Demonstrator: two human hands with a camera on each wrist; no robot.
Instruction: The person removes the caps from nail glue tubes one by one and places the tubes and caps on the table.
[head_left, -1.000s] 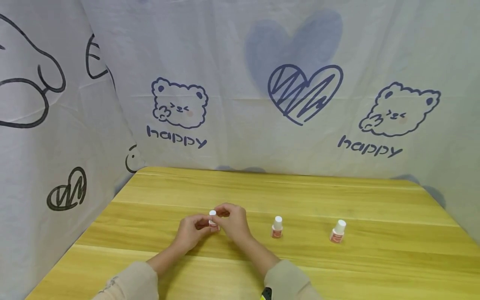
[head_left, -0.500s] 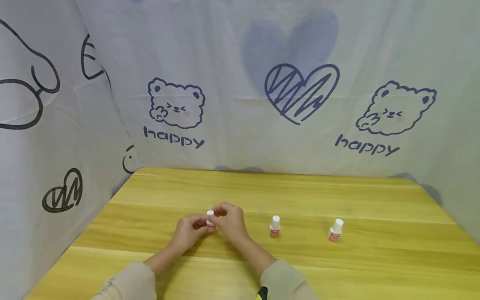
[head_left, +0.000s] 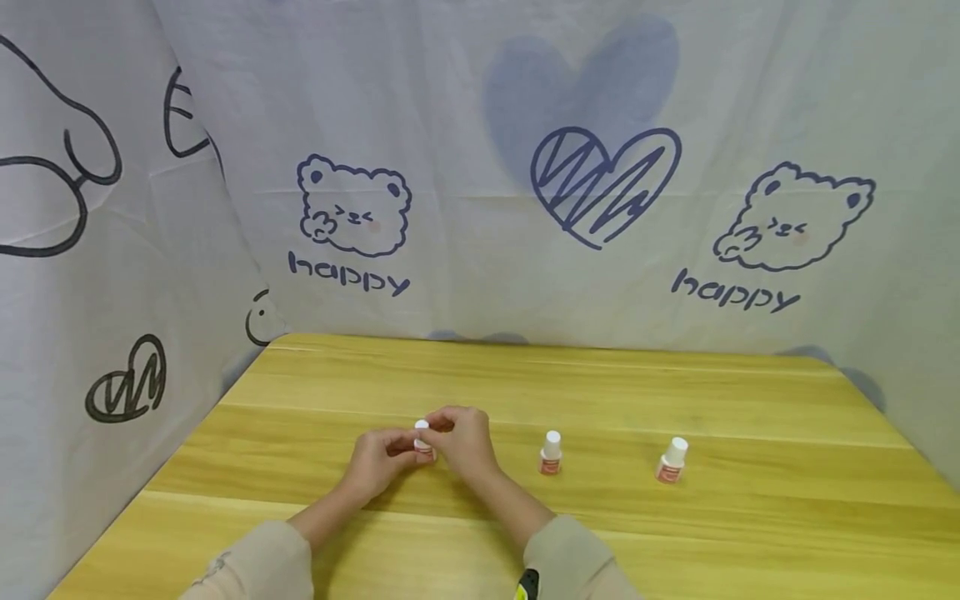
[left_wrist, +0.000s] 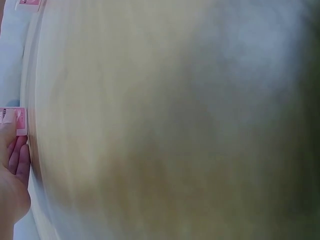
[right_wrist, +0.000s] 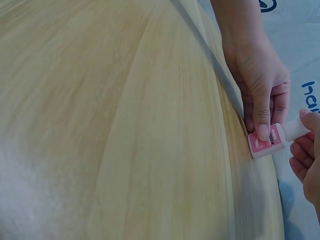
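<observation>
— Where the white backdrop cloth (head_left: pixel 480 208) hangs behind and to the left, what writing can be read?

— "happy", twice, each under a drawn bear, with a scribbled heart between. Below it, the wooden desk (head_left: pixel 675 392) has wide bare planks at the back and on the right, and its left edge meets the cloth.

— And the hands?

— Both meet left of centre on the desk. The left hand (head_left: pixel 378 462) pinches the body of a small bottle (head_left: pixel 423 442) with a pink label; the right hand (head_left: pixel 467 440) has its fingers (head_left: pixel 442 423) curled about the white cap.

— What do the wrist views add?

— The right wrist view shows the left thumb pressed on the pink label (right_wrist: pixel 264 142), with the bottle's base touching the desk; the print there is too small to read. The left wrist view is mostly blur, with a corner of pink label beside the fingertips.

— Anything smaller?

— Two more small capped bottles, a middle bottle (head_left: pixel 551 452) near the right hand, and a right bottle (head_left: pixel 671 460) well apart, leaning slightly.
</observation>
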